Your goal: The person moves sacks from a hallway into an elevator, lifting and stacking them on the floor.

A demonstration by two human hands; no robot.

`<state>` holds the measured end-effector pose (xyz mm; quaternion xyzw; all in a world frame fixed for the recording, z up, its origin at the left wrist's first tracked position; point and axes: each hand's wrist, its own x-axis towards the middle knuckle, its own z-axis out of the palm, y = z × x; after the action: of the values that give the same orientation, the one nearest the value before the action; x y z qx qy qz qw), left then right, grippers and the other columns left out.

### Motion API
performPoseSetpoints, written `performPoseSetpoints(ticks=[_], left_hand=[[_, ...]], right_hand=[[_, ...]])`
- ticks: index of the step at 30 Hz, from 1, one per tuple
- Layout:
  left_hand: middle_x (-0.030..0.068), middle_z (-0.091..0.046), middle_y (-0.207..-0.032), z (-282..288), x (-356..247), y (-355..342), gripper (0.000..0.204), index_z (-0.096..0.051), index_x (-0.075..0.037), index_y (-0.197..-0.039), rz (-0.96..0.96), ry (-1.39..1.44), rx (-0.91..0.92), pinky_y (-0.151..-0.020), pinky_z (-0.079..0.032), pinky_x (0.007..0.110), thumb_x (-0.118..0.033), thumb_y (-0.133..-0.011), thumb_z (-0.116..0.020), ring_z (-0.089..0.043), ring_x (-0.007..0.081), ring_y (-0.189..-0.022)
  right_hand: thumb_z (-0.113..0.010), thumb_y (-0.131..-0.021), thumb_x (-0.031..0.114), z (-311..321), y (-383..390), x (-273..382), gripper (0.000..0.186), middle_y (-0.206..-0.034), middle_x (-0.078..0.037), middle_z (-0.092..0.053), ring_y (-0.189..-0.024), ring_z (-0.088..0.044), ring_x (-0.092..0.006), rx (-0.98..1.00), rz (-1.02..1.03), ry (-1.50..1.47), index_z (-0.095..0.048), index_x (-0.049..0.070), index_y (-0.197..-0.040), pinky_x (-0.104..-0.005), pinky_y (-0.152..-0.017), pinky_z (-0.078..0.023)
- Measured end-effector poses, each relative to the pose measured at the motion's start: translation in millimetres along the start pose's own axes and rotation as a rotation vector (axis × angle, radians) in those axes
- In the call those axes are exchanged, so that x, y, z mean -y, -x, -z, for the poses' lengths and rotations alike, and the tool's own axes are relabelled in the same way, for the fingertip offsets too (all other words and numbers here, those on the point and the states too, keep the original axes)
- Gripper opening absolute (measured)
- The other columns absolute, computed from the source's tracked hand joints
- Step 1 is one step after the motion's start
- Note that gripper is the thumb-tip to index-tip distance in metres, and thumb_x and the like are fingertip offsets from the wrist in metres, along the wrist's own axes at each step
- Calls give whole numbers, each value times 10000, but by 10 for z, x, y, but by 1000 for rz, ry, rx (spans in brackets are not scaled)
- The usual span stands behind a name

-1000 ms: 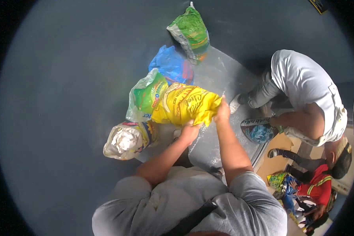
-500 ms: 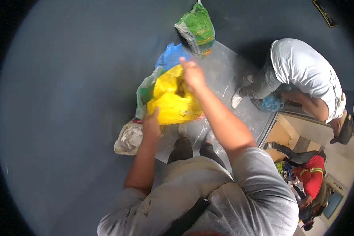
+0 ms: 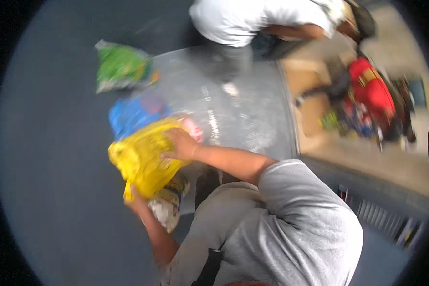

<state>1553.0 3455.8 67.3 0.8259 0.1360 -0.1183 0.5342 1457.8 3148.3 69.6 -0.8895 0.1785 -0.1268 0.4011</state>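
Observation:
A yellow plastic bag (image 3: pixel 148 152) is in front of me, bulging and crumpled. At its lower left corner my left hand (image 3: pixel 136 202) is closed on the plastic. My right hand (image 3: pixel 182 144) lies across the bag's upper right side with its fingers spread. Just beyond sits a blue plastic bag (image 3: pixel 131 114), partly covered by the yellow one. A red-and-white thing (image 3: pixel 191 128) shows past my right hand, too blurred to name. Under the yellow bag's near edge a whitish, patterned bag (image 3: pixel 164 213) sticks out.
A green bag (image 3: pixel 121 66) lies farther off on the dark floor (image 3: pixel 57 157). Ahead, a person in a white shirt (image 3: pixel 233 21) bends over beside the grey floor panel (image 3: pixel 252 114). Another person in red (image 3: pixel 369 90) is in the lighter, lower area to the right.
My view has turned to the right, so the bags appear farther left. My right hand has gone from gripping the yellow bag's upper edge to lying spread on it.

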Motion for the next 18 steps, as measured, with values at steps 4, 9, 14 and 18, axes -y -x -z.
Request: performPoseSetpoints(ticks=[4,9,14,18], left_hand=[[232,-571,-931,72,-749,83,637,-566,104,-1022,-528,-519,-397,-801,-473,434,-432,-758,-787,-558,346,-860],[217,-527,-1073,-334,-1633,430,658,-526,56,-1123,-945,-606,-557,-906,-449,431,-433,-766,-781,-527,364,-1020],[168,-523,-1063,-1627,-1375,1195,549,-509,42,-1137,-1070,-349,15,-875,-433,379,-300,-801,-776,-523,289,-960],[141,-541,-1017,-2799,-550,2327,513,-548,17,-1099,-908,-313,617,-844,-436,373,-333,-794,-766,-516,260,-922]], right_hand=[[-683,-764,585,1021,773,-625,881,-1373,-232,-446,-1288,-417,-368,202,-498,-82,-421,-11,-1358,-437,-1080,-338],[-595,-800,663,1636,2558,-1775,956,-1433,-251,-389,-1336,-376,-365,56,-1207,-50,-372,-58,-1386,-381,-1108,-310],[-530,-834,671,2108,4173,-2787,950,-1357,-270,-474,-1284,-448,-369,-143,-1336,43,-390,-118,-1346,-377,-1095,-329],[-486,-875,638,2975,4921,-3191,836,-1293,-297,-516,-1208,-507,-409,-409,-1383,34,-522,-117,-1233,-418,-1014,-404]])
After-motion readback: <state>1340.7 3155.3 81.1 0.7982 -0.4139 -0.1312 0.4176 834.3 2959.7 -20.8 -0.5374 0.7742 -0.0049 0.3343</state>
